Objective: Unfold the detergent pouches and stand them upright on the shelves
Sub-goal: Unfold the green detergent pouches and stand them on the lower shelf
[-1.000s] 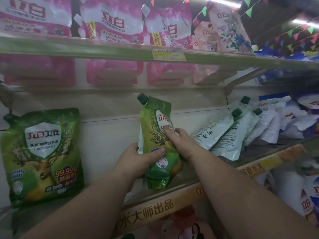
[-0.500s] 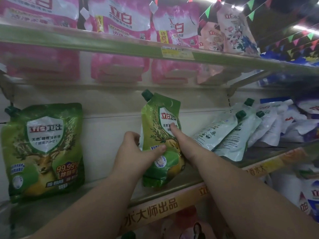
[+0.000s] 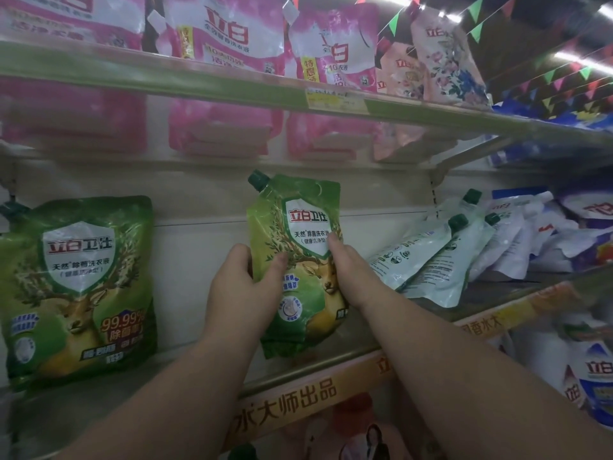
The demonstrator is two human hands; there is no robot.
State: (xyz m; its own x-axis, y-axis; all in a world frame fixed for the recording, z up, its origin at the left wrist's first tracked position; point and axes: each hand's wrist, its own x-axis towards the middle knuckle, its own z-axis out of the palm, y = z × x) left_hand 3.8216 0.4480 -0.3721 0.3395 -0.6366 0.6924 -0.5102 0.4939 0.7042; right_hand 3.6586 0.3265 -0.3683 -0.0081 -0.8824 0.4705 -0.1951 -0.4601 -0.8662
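Note:
A green detergent pouch (image 3: 298,227) with a deer picture and a dark green cap stands upright on the middle shelf (image 3: 335,363), its front spread nearly flat. My left hand (image 3: 242,287) grips its left edge, thumb across the front. My right hand (image 3: 345,270) holds its right side with the fingers pressed against the white shield label. A second green pouch (image 3: 79,287) of the same kind stands upright at the far left of the shelf. Several pale green pouches (image 3: 434,260) lie tilted over to the right of my hands.
The upper shelf (image 3: 232,84) carries pink and floral pouches (image 3: 229,38), close above the green pouch's cap. White and blue bags (image 3: 564,234) are heaped at the far right. An orange label strip (image 3: 298,400) runs along the shelf's front edge. Bare shelf lies between the two green pouches.
The green pouch was folded narrow and now shows its full front with the shield label. Both hands have risen along its sides as it spread.

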